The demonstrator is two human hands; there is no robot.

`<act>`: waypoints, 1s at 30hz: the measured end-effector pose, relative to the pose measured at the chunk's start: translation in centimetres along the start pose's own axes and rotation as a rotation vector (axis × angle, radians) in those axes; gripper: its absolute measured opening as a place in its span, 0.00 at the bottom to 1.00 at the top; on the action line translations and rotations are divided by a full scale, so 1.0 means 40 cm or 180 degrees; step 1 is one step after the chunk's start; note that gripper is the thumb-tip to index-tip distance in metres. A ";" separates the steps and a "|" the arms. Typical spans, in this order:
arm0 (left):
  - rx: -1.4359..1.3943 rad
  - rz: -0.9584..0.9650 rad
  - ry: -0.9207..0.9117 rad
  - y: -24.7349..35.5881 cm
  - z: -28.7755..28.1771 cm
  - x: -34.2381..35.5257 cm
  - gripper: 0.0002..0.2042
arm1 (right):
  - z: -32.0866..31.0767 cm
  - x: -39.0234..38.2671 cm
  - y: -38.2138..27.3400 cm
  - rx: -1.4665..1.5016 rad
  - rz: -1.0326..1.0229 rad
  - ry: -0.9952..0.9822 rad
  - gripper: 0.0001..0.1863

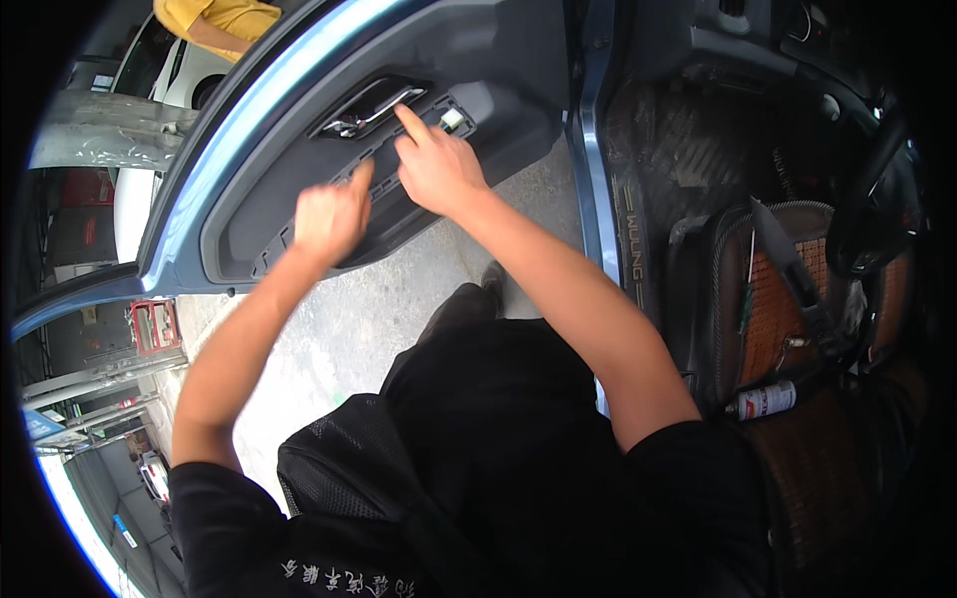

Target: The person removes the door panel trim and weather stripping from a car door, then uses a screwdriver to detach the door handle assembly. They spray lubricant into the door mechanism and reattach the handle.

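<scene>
My right hand (439, 171) reaches up to the open car door's dark inner panel (269, 194). Its index finger is stretched out, the tip at the chrome inner door handle (384, 117), while the other fingers curl under. Lower and to the left, my left hand (334, 217) is slightly blurred in front of the panel's long armrest recess. One digit sticks up and the remaining fingers are curled; whether they hold anything is hidden. Beside the right hand, a small whitish connector or switch part (453, 121) sits in an opening of the panel.
On the right, the car seat (733, 299) carries a dark flat blade-shaped piece (795, 274), a thin screwdriver-like tool (748, 294) and a spray can (766, 400). The blue door sill (601, 199) runs beside me. A person in yellow (224, 25) stands beyond the door.
</scene>
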State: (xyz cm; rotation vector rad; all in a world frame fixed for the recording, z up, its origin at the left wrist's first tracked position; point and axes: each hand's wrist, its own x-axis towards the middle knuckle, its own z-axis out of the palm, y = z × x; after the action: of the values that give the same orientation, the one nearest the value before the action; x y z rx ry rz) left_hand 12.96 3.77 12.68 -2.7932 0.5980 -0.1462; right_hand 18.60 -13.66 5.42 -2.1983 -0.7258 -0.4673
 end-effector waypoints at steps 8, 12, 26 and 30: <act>-0.1211 -0.1875 -0.1951 0.213 0.298 -0.734 0.11 | -0.027 0.050 0.024 0.0165 0.0589 0.0064 0.08; -0.1836 -0.3120 -0.3140 0.347 0.360 -1.012 0.15 | -0.023 0.184 0.048 0.0119 0.0587 0.0047 0.08; -0.3053 -0.3786 -0.1745 0.533 0.386 -0.896 0.20 | -0.115 0.224 0.104 0.0386 0.0794 0.0102 0.13; -0.3003 -0.4020 -0.1836 0.478 0.263 -0.734 0.23 | -0.135 0.043 0.185 0.0875 0.0706 0.0140 0.08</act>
State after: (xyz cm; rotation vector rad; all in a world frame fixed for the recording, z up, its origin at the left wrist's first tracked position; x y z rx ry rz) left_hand -19.48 1.83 -4.14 -3.2371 -1.6228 0.8603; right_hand 24.04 -21.24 5.74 -1.9741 -0.4833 -0.2836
